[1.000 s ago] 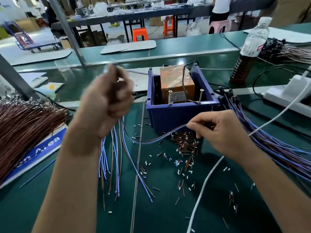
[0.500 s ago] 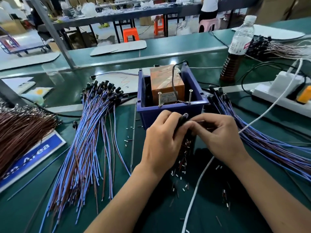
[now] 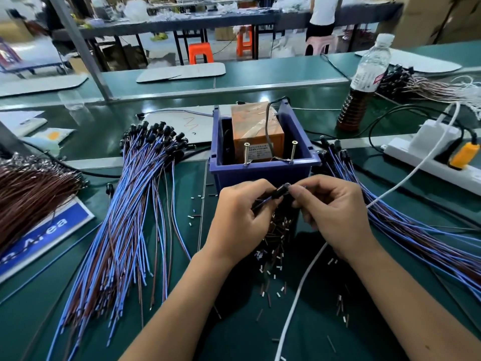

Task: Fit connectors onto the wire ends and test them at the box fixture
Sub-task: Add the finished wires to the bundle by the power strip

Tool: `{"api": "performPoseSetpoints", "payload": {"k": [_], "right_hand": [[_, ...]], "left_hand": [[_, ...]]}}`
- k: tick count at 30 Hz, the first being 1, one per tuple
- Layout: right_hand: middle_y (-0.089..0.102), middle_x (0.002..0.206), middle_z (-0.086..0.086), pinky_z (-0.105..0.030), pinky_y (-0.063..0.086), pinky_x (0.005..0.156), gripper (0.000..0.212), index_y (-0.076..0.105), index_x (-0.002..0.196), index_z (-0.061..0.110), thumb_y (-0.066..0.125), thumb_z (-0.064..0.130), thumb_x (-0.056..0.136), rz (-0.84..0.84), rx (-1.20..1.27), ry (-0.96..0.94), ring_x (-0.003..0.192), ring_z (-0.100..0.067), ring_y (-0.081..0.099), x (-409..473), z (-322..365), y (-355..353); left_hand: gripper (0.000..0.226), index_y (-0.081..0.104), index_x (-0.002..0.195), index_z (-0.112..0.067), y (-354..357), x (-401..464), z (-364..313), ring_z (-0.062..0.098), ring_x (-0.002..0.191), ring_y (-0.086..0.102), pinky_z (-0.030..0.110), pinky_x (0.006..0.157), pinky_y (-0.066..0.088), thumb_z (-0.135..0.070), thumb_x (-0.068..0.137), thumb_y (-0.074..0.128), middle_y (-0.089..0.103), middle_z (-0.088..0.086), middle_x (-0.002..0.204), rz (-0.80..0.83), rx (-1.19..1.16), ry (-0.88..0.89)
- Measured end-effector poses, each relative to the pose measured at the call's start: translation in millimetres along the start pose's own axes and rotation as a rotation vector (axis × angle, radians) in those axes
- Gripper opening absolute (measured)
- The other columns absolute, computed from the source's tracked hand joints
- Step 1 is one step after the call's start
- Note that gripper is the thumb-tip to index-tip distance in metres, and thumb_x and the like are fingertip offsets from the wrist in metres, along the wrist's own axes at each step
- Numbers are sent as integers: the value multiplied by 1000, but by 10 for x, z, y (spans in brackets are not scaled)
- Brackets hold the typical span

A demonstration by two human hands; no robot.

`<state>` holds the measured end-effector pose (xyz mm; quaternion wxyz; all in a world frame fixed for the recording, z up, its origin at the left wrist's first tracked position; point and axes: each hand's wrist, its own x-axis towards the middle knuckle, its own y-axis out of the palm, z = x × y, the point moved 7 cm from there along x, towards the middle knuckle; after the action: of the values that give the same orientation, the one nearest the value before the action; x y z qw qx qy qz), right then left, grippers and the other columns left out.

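We see the green bench (image 3: 234, 321), then the blue box fixture (image 3: 263, 173). Just before it, our left hand (image 3: 242, 220) and right hand (image 3: 335, 217) pinch a black connector (image 3: 282, 191) on a blue wire end.

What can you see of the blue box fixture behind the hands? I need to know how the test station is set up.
The blue box fixture is an open-topped plastic bin standing upright on the green bench, just beyond both hands. Inside sits an orange block wrapped in clear tape, with a small label on its front. Two screws stand upright at the front rim, with thin wire at their bases. A dark cable loops over the block into the bin. Wire bundles lie on both sides.
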<state>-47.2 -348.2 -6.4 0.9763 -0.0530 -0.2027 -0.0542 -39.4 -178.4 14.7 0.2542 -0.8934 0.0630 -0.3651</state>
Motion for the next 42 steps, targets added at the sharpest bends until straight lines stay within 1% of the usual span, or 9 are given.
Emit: {"api": "performPoseSetpoints", "payload": {"k": [8, 16, 22, 25, 27, 33, 36, 39, 42], "right_hand": [[72, 69, -5, -19, 43, 45, 11, 81, 86, 26, 76, 34, 92, 50, -39, 4, 47, -11, 58, -26, -52, 54], [71, 68, -4, -21, 41, 44, 15, 80, 85, 28, 75, 41, 91, 8, -21, 18, 46, -12, 54, -2, -73, 1], [66, 68, -3, -17, 40, 45, 18, 74, 86, 18, 72, 31, 99, -115, 14, -41, 46, -13, 52, -29, 26, -114], [67, 70, -3, -18, 42, 46, 4, 76, 93, 21, 76, 25, 96, -84, 16, -75, 49, -11, 53, -66, 93, -30], [69, 71, -3, -18, 42, 47, 8, 79, 100, 23, 79, 21, 92, -51, 54, -65, 50, -8, 53, -89, 101, 94], [76, 74, -5, -15, 43, 47, 9, 81, 95, 12, 79, 18, 89, -105, 185, -37, 52, -2, 60, -125, 118, 159], [76, 76, -5, -13, 44, 49, 8, 80, 94, 13, 79, 19, 89, -94, 211, -37, 54, -3, 62, -131, 140, 147], [72, 74, 0, -15, 42, 46, 2, 76, 93, 15, 75, 16, 95, -117, 209, -71, 48, -7, 55, -136, 183, 131], [71, 78, -1, -17, 39, 42, 7, 62, 98, 11, 62, 13, 105, -182, 234, -113, 40, -18, 51, -136, 215, 83]], "left_hand": [[14, 68, 79, -15, 38, -38, 61, 9, 60, 56, 19, 56, 38, -11, 92, 73, 60, -11, 65, -50, 10, -82], [20, 65, 77, -13, 18, -37, 90, 18, 57, 54, 37, 54, 43, -15, 96, 70, 58, -2, 61, -93, -82, -141], [22, 65, 76, -14, -97, -62, 155, 24, 53, 52, 40, 48, 40, -20, 97, 68, 58, 3, 60, -223, -183, -187], [18, 70, 80, -14, -135, -68, 169, 20, 58, 62, 34, 55, 49, -20, 98, 68, 67, 1, 67, -297, -273, -219], [16, 72, 83, -16, -92, -81, 135, 11, 63, 65, 28, 60, 51, -18, 98, 67, 71, -1, 71, -292, -308, -223], [11, 75, 90, -11, 26, -107, 38, 14, 72, 72, 31, 65, 58, -13, 99, 68, 74, -3, 79, -255, -354, -199], [11, 75, 92, -9, 30, -108, -15, 12, 74, 73, 28, 67, 58, -12, 99, 67, 75, -4, 81, -257, -341, -179], [13, 73, 92, -10, -55, -118, -88, 15, 72, 71, 38, 62, 57, -16, 101, 67, 73, -6, 80, -335, -191, -106], [14, 71, 89, -10, -225, -147, -187, 12, 69, 62, 28, 57, 47, -14, 101, 67, 66, -7, 80, -512, -42, -11]]}}
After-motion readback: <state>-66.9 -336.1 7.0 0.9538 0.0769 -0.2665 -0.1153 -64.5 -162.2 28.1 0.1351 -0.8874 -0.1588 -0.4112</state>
